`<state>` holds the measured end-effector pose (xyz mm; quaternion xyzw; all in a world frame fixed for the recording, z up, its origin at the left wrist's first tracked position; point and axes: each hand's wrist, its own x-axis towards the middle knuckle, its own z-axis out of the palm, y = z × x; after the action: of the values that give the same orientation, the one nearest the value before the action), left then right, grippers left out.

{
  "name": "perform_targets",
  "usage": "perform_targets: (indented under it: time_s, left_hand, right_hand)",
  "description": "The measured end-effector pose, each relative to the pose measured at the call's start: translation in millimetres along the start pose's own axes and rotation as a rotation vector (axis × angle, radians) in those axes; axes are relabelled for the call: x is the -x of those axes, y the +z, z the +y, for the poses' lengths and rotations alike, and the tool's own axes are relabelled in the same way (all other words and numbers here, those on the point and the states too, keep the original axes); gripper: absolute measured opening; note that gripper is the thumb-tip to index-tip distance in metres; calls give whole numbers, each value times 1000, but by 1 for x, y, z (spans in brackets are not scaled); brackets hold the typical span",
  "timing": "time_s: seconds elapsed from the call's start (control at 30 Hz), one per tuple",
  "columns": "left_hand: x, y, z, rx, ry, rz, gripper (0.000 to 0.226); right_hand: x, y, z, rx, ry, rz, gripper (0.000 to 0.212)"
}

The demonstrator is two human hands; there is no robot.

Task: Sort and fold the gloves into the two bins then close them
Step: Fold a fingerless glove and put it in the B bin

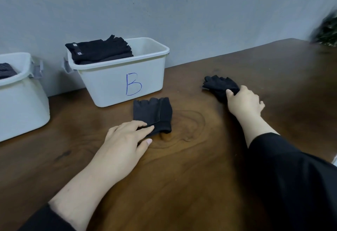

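While both arms are stretched over the brown wooden table [200,185], two dark gloves are handled at once in the head view. The left hand [125,139] is laid flat, its fingers straight and close together, and their tips are pressed on the cuff end of a folded dark glove [152,114]. This glove lies on the table just in front of the white bin marked B [116,77], with its short finger stubs turned toward the bin. The right hand [245,101] is placed farther right and farther back, and its thumb and fingers are curled round the near end of a second black glove [218,85], which is gripped while its finger end rests on the table. The two gloves are kept well apart. Inside the bin marked B, folded black gloves [98,50] are stacked at the left side, rising above the rim. A second white bin [20,103] is seen at the left edge, partly cut off, with a dark striped fabric item [6,70] in it. Both bins are open and set against the grey wall [182,8]. Black sleeves [291,185] cover the forearms.
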<state>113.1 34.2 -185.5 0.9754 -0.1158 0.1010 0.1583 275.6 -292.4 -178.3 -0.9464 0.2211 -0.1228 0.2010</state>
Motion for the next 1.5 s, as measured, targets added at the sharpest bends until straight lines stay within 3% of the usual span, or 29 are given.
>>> perform_targets:
  time_s: [0.3,0.73,0.9,1.07,1.13,1.33,1.5]
  left_hand:
    - [4,2,-3,-28,5,75,34]
    - [85,-37,-39,-50,-62,81,35]
    - [115,-51,-62,-66,-106,105,34]
    - [125,-58,-70,-78,-159,98,37]
    - [125,-59,-68,-66,-179,96,40]
    - [125,-58,-67,-24,-192,65,41]
    - [126,-59,-65,-9,-194,54,42]
  right_hand:
    - [8,-1,-8,-328,-250,-87,33]
    - [110,-3,-46,-352,-791,-346,23]
    - [160,-1,-59,-287,-999,-348,2]
    - [192,-1,-64,-113,-1174,-328,56]
    - [199,0,-66,-84,-1183,-347,63]
    - [212,4,-81,-25,-1166,-159,34]
    - [211,-6,-96,0,-1040,-169,22]
